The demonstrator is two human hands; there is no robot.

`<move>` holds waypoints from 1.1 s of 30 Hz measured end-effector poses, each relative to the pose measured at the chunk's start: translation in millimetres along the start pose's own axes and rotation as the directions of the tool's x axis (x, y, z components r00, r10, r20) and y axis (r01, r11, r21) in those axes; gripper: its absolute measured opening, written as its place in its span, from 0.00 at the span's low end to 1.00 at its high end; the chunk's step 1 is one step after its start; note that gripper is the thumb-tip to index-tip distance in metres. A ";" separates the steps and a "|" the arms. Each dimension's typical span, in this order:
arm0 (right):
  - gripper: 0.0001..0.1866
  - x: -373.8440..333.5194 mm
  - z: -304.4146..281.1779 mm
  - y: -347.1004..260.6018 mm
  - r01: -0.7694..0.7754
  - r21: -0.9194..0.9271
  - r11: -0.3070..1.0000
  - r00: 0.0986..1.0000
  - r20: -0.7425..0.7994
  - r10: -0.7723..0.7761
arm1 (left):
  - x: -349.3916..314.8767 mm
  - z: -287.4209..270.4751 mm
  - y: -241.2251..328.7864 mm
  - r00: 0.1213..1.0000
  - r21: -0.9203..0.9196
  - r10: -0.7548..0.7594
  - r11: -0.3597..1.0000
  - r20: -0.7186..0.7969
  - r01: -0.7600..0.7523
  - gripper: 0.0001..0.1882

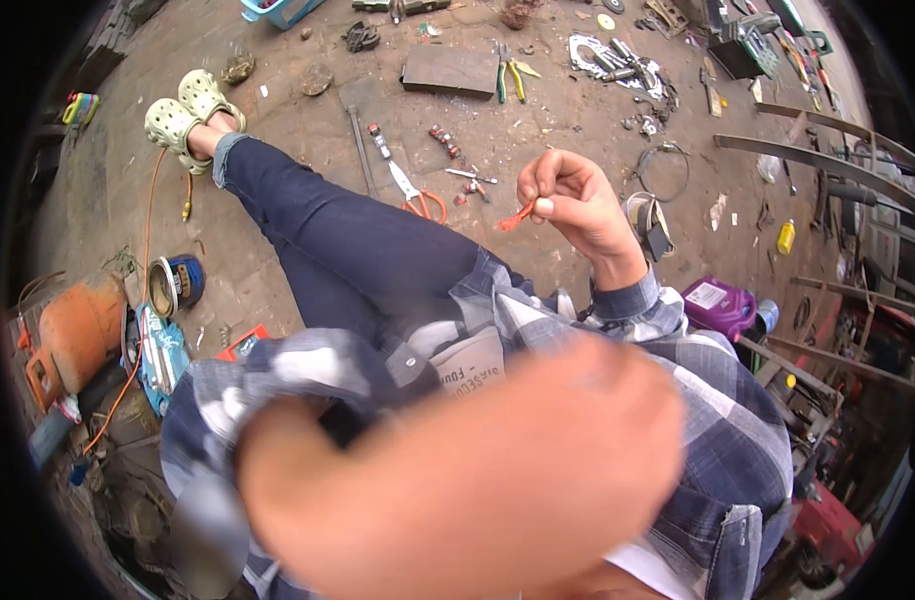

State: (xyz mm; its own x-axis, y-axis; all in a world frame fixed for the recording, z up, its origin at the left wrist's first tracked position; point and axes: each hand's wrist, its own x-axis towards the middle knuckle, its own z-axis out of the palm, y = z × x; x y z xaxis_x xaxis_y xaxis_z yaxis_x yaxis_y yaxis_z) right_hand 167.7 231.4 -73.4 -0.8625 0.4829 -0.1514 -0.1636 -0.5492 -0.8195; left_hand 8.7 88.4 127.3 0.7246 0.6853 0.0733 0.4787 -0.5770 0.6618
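Note:
My right hand (577, 205) is raised over the ground beyond my lap. Its thumb and fingertips pinch a short orange-red strand (517, 217) with a ragged end; I cannot tell what it is made of. My left hand (587, 430) crosses close in front of the camera, smeared by motion, so its fingers do not show clearly. Scissors (429, 207) with orange handles lie on the ground left of my right hand, beside a long metal rod (361, 150). Several small red and metal parts (445, 142) lie near them.
My crossed legs (347, 220) stretch to the upper left. Beyond lie a brown block (449, 70) and pliers (517, 80). A purple jug (719, 305) and metal frames (827, 165) stand at right. An orange gas cylinder (82, 325), a tin (174, 285) and an orange cord (149, 230) are left.

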 end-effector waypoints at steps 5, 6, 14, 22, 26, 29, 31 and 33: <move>0.09 -9.3 -5.7 -4.0 -0.002 -0.066 0.998 0.995 -0.099 -0.005 | -32.7 64.4 -58.8 0.691 -0.125 -0.388 0.908 -0.610 0.400 0.19; 0.10 -9.4 -3.6 -3.8 -0.023 -0.084 0.996 0.993 -0.113 0.013 | -33.2 79.9 -67.3 0.624 -0.145 -0.446 0.870 -0.642 0.472 0.19; 0.07 -0.5 -5.0 4.7 -0.032 0.013 0.999 0.999 -0.041 0.032 | -41.8 108.9 -68.0 0.463 -0.218 -0.534 0.788 -0.708 0.575 0.19; 0.08 -0.4 0.1 2.2 -0.057 -0.012 0.998 0.995 -0.077 0.056 | -44.4 104.6 -63.0 0.466 -0.217 -0.524 0.797 -0.713 0.563 0.19; 0.07 0.0 -2.0 6.5 -0.039 0.006 0.999 0.996 -0.080 0.040 | -44.6 103.1 -61.8 0.467 -0.216 -0.514 0.805 -0.719 0.552 0.18; 0.07 4.0 -2.5 10.4 -0.060 -0.005 0.998 0.997 -0.058 0.060 | -46.3 102.5 -60.0 0.444 -0.219 -0.518 0.795 -0.731 0.566 0.18; 0.07 3.7 -0.6 14.8 -0.055 -0.044 0.998 0.997 -0.064 0.052 | -50.0 104.6 -60.0 0.430 -0.217 -0.510 0.795 -0.745 0.567 0.18; 0.08 -0.6 -2.7 17.4 -0.050 -0.093 0.994 0.996 -0.073 0.043 | -46.0 106.6 -57.0 0.428 -0.191 -0.499 0.789 -0.754 0.584 0.18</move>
State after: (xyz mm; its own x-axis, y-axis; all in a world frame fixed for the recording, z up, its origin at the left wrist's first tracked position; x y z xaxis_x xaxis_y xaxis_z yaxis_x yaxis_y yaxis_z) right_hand 166.6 223.4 -89.1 -0.8316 0.5071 -0.2266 -0.0751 -0.5069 -0.8587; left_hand 0.9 42.4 6.7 -0.3025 0.9160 0.2635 0.7065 0.0299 0.7071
